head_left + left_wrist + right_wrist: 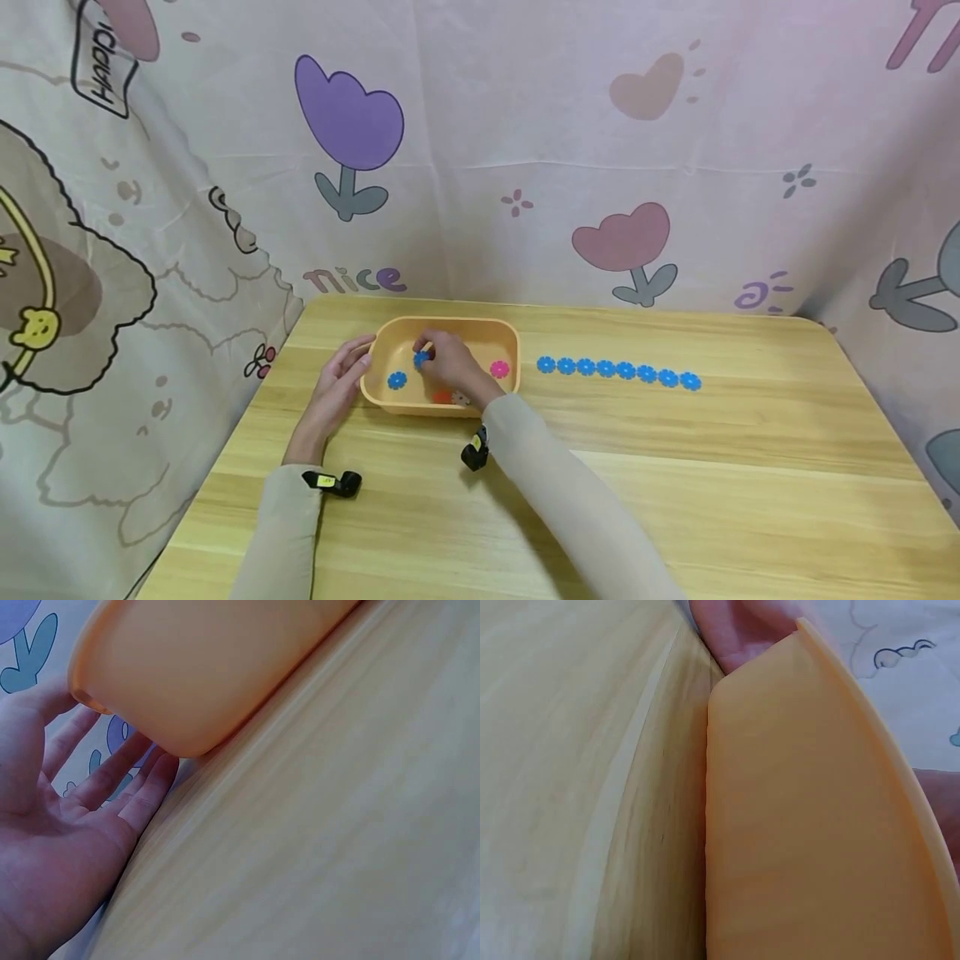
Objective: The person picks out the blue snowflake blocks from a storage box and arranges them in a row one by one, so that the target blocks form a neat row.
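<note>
An orange-yellow plastic basin (442, 409) stands on the wooden table, its outer wall (202, 667) close up in the left wrist view. My left hand (339, 392) rests against the basin's left end, fingers fairly straight and spread along the outside. Reaching over the front rim, my right hand (453, 364) pinches a blue snowflake disc (422, 360) inside the basin. Another blue disc (397, 380) lies to its left, a pink disc (499, 369) to the right. Near the front wall are a red-orange disc (443, 397) and a whitish one (461, 399), partly hidden.
Right of the basin, several blue discs (606, 368) lie in a row, edge to edge, slanting slightly toward the front at the right end. A printed curtain (480, 167) hangs behind and beside the wooden table (675, 467). Each sleeve carries a small black wrist camera (476, 450).
</note>
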`<state>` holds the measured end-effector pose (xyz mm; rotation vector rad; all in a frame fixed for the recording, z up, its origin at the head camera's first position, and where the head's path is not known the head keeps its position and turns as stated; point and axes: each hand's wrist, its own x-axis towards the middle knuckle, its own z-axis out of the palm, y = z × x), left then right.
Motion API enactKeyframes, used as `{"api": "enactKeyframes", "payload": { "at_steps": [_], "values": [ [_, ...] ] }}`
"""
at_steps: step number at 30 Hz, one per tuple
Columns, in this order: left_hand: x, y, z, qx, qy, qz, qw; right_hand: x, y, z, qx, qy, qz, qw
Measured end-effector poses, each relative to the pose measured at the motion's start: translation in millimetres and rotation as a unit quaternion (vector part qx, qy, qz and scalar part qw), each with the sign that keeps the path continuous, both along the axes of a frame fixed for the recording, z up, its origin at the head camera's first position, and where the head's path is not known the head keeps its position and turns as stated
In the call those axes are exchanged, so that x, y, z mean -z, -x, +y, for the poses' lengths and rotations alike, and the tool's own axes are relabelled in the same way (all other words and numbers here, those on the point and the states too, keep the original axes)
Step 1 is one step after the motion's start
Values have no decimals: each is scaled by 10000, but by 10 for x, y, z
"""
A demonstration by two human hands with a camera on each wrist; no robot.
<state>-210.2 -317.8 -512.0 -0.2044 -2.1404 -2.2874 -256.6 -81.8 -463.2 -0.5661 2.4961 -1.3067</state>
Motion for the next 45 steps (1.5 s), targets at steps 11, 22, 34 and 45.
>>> {"api": "enactKeyframes", "payload": {
  "at_steps": [11,22,34,45],
  "values": [
    [13,-19,-22,8,-24,-1,10000,-97,-108,177,-196,427,245,9986],
    [-13,27,19,19,34,9,10000,-160,-177,432,-101,701,685,9951],
    [-27,36,68,65,32,14,10000,-194,-314,737,-84,942,1153,9888],
    [-17,-1,16,-16,71,1,10000,-220,-463,947,-27,1401,1437,9797]
  ]
}}
